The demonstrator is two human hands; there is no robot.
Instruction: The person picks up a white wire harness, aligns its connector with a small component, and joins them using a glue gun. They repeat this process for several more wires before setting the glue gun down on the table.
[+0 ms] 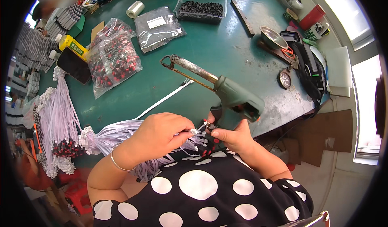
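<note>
My left hand (pixel 159 136) pinches the end of a white flat cable (pixel 195 131) between thumb and fingers. Close by on the right, my right hand (pixel 234 137) grips a small black-and-red connector (pixel 209 126), and the cable end meets it or nearly does; my fingers hide the exact contact. Under and beside my left hand lies a bundle of pale flat cables (pixel 117 132) with white plugs. Just beyond both hands is a green heat gun (pixel 238 97), its scorched metal barrel directed to the far left. A single white cable (pixel 163 99) stretches out toward that barrel.
Farther back on the green table are a bag of red-and-black parts (pixel 113 59), a grey bag (pixel 158 29) and a clear tub of black pieces (pixel 202 10). A phone (pixel 74 65) leans at left near hanging cable bundles (pixel 60 109). At right sit a metal bowl (pixel 273 38) and a black bag (pixel 311 71).
</note>
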